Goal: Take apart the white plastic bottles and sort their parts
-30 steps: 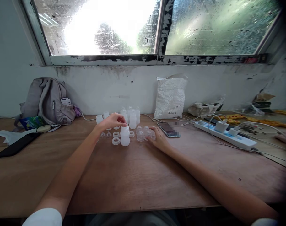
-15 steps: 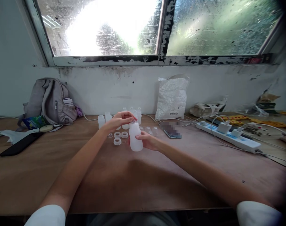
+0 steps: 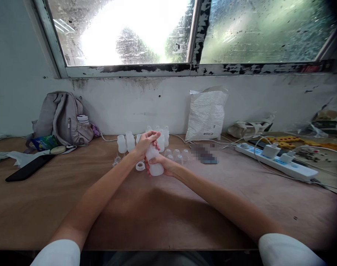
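Note:
Above the middle of the table I hold a frosted white baby bottle (image 3: 156,170), its top leaning slightly left. My right hand (image 3: 166,165) is wrapped round the bottle's body. Closed over the bottle's top end is my left hand (image 3: 146,143), so its neck is hidden. A white screw ring (image 3: 140,166) lies on the table just left of the bottle. Behind my hands stand several frosted bottles (image 3: 121,144), some with nipples on top. Clear dome caps (image 3: 178,158) sit to the right, and small clear nipples (image 3: 117,159) lie beside my left forearm.
A black phone (image 3: 31,168) and grey backpack (image 3: 63,120) are on the left. Against the wall leans a white padded bag (image 3: 206,116). On the right, a white power strip (image 3: 277,162) trails cables, and another phone (image 3: 209,161) lies nearer the caps.
My left hand has gone from fingertips at the bottle's top to a closed grip over it. The bottle has shifted slightly left and tilted. The view has turned a little left.

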Motion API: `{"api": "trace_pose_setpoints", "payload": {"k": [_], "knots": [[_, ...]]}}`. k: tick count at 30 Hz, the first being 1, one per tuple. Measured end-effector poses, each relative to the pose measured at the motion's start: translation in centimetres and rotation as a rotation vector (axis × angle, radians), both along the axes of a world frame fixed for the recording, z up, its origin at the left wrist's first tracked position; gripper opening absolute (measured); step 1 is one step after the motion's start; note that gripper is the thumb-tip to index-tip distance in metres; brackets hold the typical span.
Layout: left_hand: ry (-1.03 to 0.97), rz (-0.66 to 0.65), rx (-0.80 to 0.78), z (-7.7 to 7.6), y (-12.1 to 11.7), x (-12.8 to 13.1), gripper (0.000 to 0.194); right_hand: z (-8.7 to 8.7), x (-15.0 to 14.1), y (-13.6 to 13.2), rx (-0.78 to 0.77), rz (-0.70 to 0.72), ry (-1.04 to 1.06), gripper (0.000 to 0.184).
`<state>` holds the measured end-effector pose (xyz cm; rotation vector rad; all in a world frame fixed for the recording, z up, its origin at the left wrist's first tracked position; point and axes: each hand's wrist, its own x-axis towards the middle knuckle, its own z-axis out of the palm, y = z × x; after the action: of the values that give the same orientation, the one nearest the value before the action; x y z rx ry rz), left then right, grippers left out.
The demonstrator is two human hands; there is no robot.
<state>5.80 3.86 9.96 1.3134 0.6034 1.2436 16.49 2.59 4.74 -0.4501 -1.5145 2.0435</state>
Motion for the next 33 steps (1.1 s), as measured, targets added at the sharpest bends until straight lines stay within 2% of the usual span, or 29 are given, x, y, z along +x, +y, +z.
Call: {"api": "trace_pose_setpoints", "payload": {"k": [4, 10, 17, 20, 24, 25, 27, 30, 33], "knots": [[-0.012, 0.081, 0.026, -0.1, 0.2, 0.1, 0.027, 0.2, -0.2, -0.2, 0.088, -0.134, -0.032, 0.014], [0.061, 0.122, 0.071, 0.5, -0.3, 0.1, 0.024, 0.6, -0.5, -0.6, 0.162, -0.221, -0.059, 0.012], [0.105, 0.163, 0.109, 0.0, 0.1, 0.2, 0.024, -0.3, -0.7, 0.2, 0.237, -0.345, -0.110, 0.013], [0.140, 0.262, 0.154, -0.9, 0.4, 0.5, 0.023, -1.1, -0.9, 0.8, 0.332, -0.466, -0.148, 0.013], [0.184, 0.438, 0.207, -1.9, 0.8, 1.1, 0.027, -2.3, -1.3, 1.3, 0.463, -0.722, -0.171, 0.023], [0.188, 0.431, 0.191, -2.0, 0.8, 1.1, 0.028, -2.4, -1.3, 1.3, 0.473, -0.761, -0.172, 0.024], [0.189, 0.338, 0.136, -1.7, 0.8, 0.8, 0.033, -2.4, -1.3, 1.3, 0.458, -0.780, -0.174, 0.026], [0.198, 0.083, 0.063, -0.3, 0.6, -0.6, 0.041, -1.8, -1.0, 1.2, 0.416, -0.729, -0.163, 0.025], [0.283, -0.146, 0.054, 1.3, 0.4, -2.6, 0.051, -0.8, -0.7, 0.9, 0.400, -0.668, -0.143, 0.027]]}}
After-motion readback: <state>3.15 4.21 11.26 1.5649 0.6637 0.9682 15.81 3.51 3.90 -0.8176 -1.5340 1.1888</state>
